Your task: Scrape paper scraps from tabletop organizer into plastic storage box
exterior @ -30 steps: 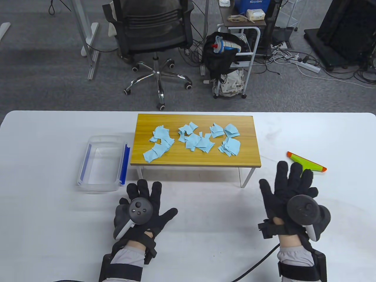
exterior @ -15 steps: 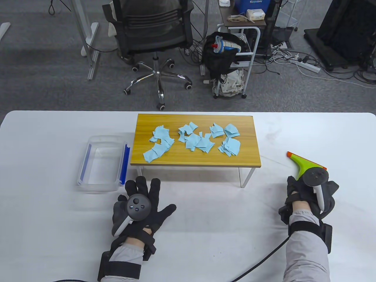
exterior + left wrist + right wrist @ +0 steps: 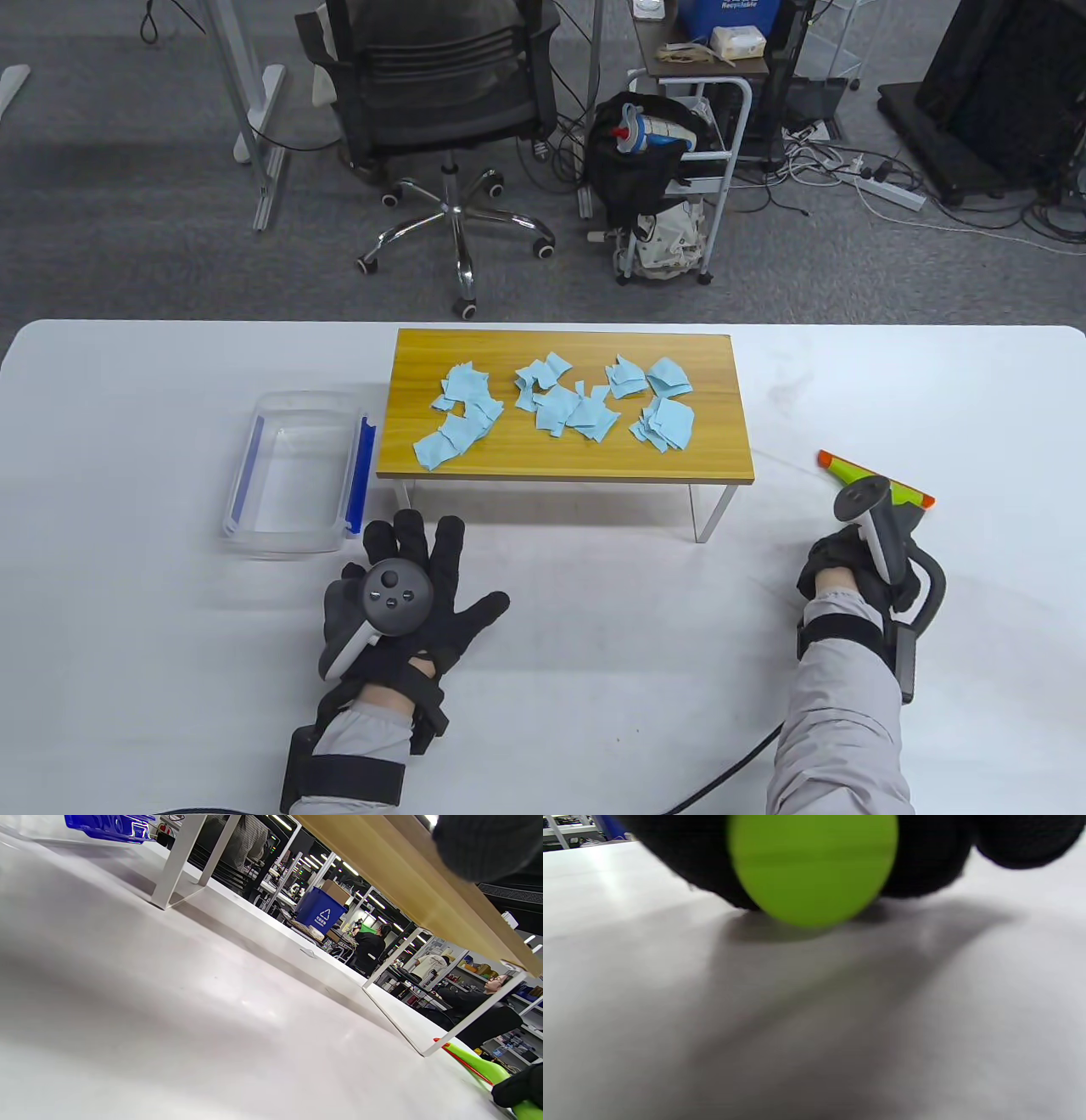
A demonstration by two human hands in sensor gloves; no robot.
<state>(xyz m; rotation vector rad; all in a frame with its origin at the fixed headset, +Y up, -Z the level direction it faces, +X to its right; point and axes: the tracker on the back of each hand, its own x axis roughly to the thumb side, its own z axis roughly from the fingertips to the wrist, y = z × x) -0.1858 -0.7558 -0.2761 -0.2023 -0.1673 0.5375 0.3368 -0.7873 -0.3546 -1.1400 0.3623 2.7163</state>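
Several light blue paper scraps [image 3: 560, 406] lie on the wooden top of the small organizer [image 3: 713, 458], which stands on white legs mid-table. A clear plastic storage box [image 3: 293, 471] with blue clips sits to its left, open and empty. My right hand [image 3: 853, 564] grips the handle of a green scraper [image 3: 878, 484] with orange blade ends, right of the organizer; the handle's round end fills the right wrist view [image 3: 814, 866] with my fingers wrapped around it. My left hand [image 3: 407, 586] rests flat on the table with fingers spread, in front of the organizer's left leg.
The white table [image 3: 127, 645] reaches to every side of the hands. The organizer's white legs [image 3: 178, 861] and underside show in the left wrist view. An office chair [image 3: 441, 102] and a cart [image 3: 687, 127] stand on the floor beyond the far edge.
My right hand reached forward from an open, spread pose, closed around the scraper handle and shifted the scraper slightly left. My left hand stayed almost still.
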